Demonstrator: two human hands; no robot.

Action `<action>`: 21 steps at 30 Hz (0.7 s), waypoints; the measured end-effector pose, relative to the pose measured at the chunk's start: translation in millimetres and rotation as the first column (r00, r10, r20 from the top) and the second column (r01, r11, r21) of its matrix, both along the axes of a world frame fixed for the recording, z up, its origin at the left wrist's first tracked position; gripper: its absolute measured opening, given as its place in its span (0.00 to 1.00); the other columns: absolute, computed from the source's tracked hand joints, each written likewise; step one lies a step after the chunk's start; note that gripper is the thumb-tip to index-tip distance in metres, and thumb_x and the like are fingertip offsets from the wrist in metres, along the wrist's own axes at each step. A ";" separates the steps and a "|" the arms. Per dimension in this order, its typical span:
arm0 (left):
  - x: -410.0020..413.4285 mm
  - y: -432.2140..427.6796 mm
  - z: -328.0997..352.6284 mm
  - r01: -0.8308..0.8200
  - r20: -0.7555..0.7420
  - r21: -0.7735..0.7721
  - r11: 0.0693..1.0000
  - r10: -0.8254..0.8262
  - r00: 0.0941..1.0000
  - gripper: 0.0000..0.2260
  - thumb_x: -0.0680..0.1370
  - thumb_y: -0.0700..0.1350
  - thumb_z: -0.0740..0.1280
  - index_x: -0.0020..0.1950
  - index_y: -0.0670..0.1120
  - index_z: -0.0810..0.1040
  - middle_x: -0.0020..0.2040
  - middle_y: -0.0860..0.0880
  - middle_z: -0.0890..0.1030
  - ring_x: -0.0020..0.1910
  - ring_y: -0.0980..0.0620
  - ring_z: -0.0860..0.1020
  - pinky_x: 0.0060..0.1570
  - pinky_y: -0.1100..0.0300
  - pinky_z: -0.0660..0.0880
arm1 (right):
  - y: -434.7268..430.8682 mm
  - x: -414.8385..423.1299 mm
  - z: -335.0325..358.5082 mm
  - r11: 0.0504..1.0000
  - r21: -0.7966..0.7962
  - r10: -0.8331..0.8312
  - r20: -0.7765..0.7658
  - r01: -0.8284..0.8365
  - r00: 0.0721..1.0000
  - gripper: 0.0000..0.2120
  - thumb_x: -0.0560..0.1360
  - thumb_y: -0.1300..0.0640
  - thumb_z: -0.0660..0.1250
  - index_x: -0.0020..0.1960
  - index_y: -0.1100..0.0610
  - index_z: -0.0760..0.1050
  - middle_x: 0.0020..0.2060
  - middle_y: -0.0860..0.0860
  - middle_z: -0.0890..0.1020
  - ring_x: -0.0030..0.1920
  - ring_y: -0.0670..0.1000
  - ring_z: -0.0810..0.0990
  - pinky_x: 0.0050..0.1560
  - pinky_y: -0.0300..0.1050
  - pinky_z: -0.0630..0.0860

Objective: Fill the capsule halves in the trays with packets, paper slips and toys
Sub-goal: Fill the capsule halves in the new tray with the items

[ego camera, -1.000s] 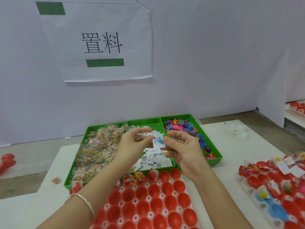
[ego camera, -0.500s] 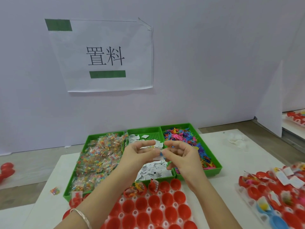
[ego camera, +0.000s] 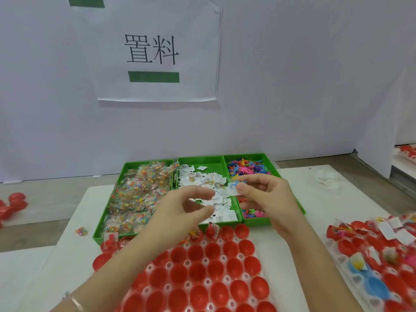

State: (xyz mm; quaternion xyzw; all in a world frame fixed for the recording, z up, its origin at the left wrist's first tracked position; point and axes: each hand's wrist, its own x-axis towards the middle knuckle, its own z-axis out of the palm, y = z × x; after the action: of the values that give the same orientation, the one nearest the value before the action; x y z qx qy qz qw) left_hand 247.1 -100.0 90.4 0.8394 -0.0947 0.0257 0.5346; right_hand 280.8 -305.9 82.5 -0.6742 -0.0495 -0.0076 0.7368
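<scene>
A white tabletop point(ego camera: 337, 199) carries a tray point(ego camera: 186, 263) of red capsule halves point(ego camera: 215, 269) at its near edge and a fuller second tray point(ego camera: 337, 260) at the right edge. Three green bins point(ego camera: 200, 158) along the far edge hold packets point(ego camera: 139, 192), paper slips point(ego camera: 202, 176) and toys point(ego camera: 247, 165). Above them, the left hand point(ego camera: 186, 206) is loosely curled and holds nothing. The right hand point(ego camera: 267, 199) pinches a paper slip point(ego camera: 233, 189) and a blue toy point(ego camera: 236, 183).

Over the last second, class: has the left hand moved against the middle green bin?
Yes: the left hand has drawn back toward the near rim of the middle green bin.
</scene>
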 end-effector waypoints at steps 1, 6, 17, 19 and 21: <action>-11.5 3.1 -1.8 0.047 0.079 0.159 0.986 -0.060 0.995 0.09 0.75 0.47 0.72 0.54 0.58 0.81 0.50 0.64 0.82 0.48 0.63 0.80 0.50 0.69 0.75 | -4.7 -1.8 1.3 0.997 -0.069 0.026 0.012 -0.025 1.000 0.07 0.71 0.65 0.74 0.44 0.55 0.84 0.36 0.53 0.86 0.35 0.47 0.83 0.33 0.38 0.79; -50.6 -5.7 -21.6 0.268 0.121 0.640 0.720 -0.438 0.891 0.23 0.78 0.59 0.62 0.71 0.54 0.71 0.71 0.58 0.69 0.69 0.64 0.64 0.67 0.76 0.51 | 1.3 -11.6 -12.3 0.857 -0.498 0.133 -0.030 -0.130 0.991 0.07 0.69 0.62 0.76 0.38 0.51 0.84 0.35 0.53 0.85 0.36 0.47 0.81 0.40 0.45 0.78; -60.1 -28.6 -51.7 0.302 0.007 0.800 0.519 -0.511 0.859 0.37 0.79 0.65 0.52 0.80 0.46 0.46 0.80 0.48 0.46 0.78 0.52 0.42 0.71 0.61 0.34 | 10.7 -17.0 -19.9 0.599 -0.796 0.159 0.017 -0.083 0.987 0.07 0.71 0.58 0.73 0.42 0.45 0.81 0.37 0.44 0.81 0.37 0.40 0.77 0.43 0.37 0.75; -60.8 -28.2 -52.6 0.314 -0.003 0.795 0.520 -0.513 0.858 0.37 0.79 0.66 0.52 0.80 0.46 0.45 0.80 0.49 0.45 0.78 0.53 0.41 0.70 0.62 0.33 | 11.3 -16.8 -17.0 0.526 -0.843 0.205 -0.004 -0.113 0.979 0.05 0.72 0.57 0.72 0.44 0.47 0.82 0.40 0.44 0.82 0.40 0.41 0.78 0.42 0.34 0.73; -61.3 -26.9 -53.2 0.311 0.005 0.788 0.532 -0.510 0.860 0.37 0.79 0.66 0.52 0.80 0.47 0.46 0.80 0.49 0.46 0.78 0.54 0.41 0.70 0.63 0.32 | 11.8 -15.9 -12.4 0.458 -0.876 0.247 -0.037 -0.150 0.968 0.04 0.73 0.56 0.71 0.45 0.48 0.82 0.39 0.41 0.80 0.39 0.39 0.76 0.38 0.31 0.70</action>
State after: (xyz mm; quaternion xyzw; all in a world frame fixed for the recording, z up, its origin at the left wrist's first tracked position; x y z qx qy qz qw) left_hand 185.8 -126.9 37.2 0.9281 -0.3545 -0.0450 0.1045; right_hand 264.9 -294.1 70.0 -0.9424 -0.1598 0.0724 0.2847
